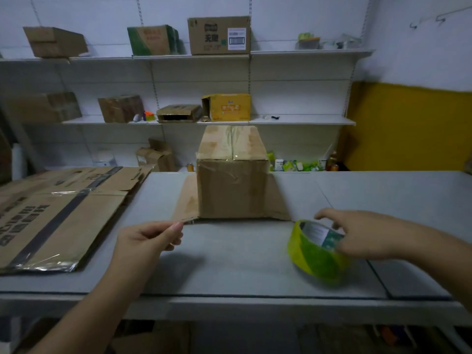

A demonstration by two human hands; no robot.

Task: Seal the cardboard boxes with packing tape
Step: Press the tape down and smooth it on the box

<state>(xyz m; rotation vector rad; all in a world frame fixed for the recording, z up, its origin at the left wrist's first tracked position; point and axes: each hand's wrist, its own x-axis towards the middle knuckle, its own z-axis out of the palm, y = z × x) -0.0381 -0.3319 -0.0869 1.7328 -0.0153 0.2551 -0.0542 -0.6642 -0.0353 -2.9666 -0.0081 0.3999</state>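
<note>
A brown cardboard box (231, 180) stands in the middle of the grey table (229, 267), its top seam taped, with two loose flaps splayed flat at its base on either side. My left hand (150, 238) pinches the near corner of the left flap (185, 203) between thumb and fingers. A roll of packing tape (315, 251), yellow-green with a printed core, is tilted just above the table at the right. My right hand (362, 233) holds the roll, thumb inside the core and fingers over its rim.
Flattened cardboard sheets (58, 213) with shiny tape strips cover the table's left side. Behind the table, white wall shelves (301, 120) carry several boxes, among them a yellow box (227, 107), and small items. A yellow wall panel (408, 129) is at the right.
</note>
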